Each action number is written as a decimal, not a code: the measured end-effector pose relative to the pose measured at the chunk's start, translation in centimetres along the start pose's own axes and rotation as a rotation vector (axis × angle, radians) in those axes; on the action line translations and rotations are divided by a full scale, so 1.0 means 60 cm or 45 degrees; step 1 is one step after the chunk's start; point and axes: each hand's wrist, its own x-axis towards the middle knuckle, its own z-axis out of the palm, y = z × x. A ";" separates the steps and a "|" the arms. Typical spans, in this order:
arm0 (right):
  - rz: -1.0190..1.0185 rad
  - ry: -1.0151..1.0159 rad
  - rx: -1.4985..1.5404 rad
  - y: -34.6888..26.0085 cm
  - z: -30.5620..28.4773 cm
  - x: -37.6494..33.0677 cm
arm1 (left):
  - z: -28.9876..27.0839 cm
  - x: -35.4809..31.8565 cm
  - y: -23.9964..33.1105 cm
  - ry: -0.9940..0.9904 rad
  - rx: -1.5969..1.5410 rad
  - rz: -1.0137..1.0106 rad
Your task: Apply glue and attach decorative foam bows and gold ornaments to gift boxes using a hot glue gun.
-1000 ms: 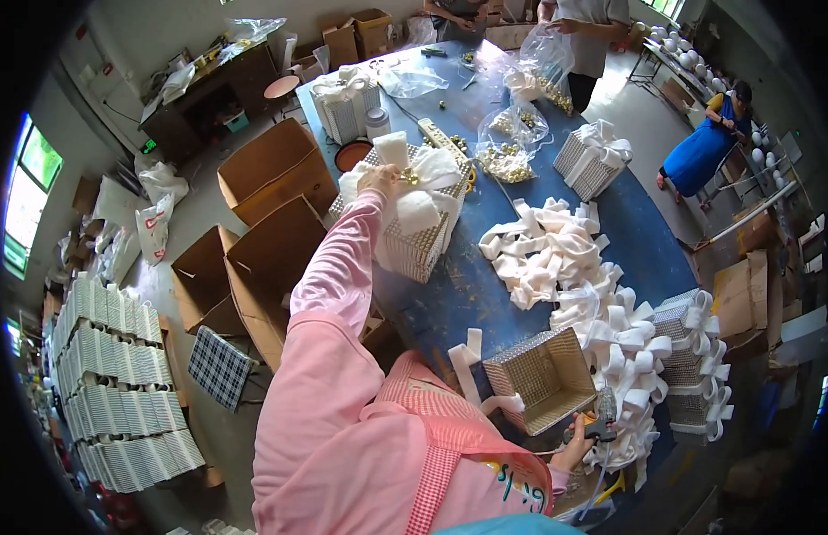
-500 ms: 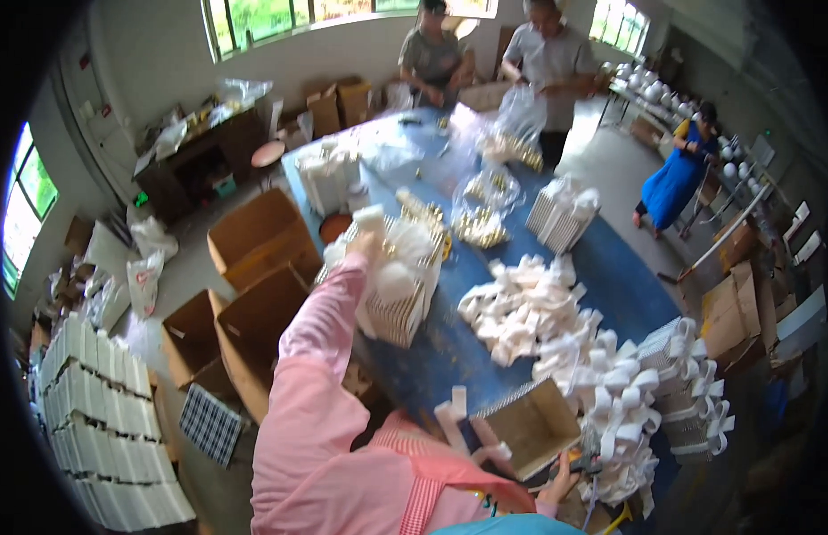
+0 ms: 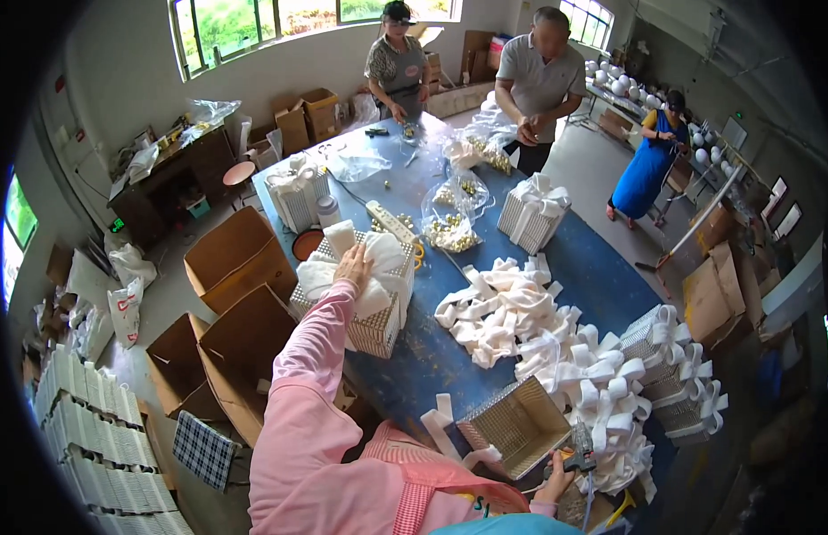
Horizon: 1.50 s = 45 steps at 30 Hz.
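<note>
My left arm reaches forward, and my left hand (image 3: 353, 267) lies on a large white fabric bow (image 3: 378, 287), fingers stretched out. The bow sits on top of a silver, textured gift box (image 3: 374, 335) near the left table edge. My right hand (image 3: 555, 481), low in the view, is closed around a glue gun (image 3: 578, 453). Just left of the gun, an uncovered gift box (image 3: 514, 430) is tipped so its tan inside shows. White ribbon strips (image 3: 444, 424) lie against that box. Beyond it spreads a pile of white ribbon loops (image 3: 503, 308).
The blue table (image 3: 414, 379) also carries bags of gold bells (image 3: 451, 234), a power strip (image 3: 389, 221), orange scissors (image 3: 418, 256) and bowed boxes (image 3: 533, 214). Cardboard cartons (image 3: 237, 259) stand along its left side. Two people (image 3: 543, 85) stand at the far end; another in blue (image 3: 647, 169) is farther right.
The view has shifted slightly. My left hand, earlier at the top of the bow beside an upright ribbon loop, now rests flatter on the bow. My right hand still holds the glue gun.
</note>
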 end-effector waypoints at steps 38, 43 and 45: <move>0.064 0.109 -0.067 -0.025 0.020 -0.012 | -0.104 -0.175 0.218 0.658 -0.639 0.466; 0.025 0.073 -0.125 -0.027 0.028 -0.007 | 0.026 -0.318 0.325 -0.040 -1.185 0.435; 0.025 0.074 -0.096 -0.030 0.023 -0.008 | 0.032 -0.366 0.364 -0.299 -1.124 0.552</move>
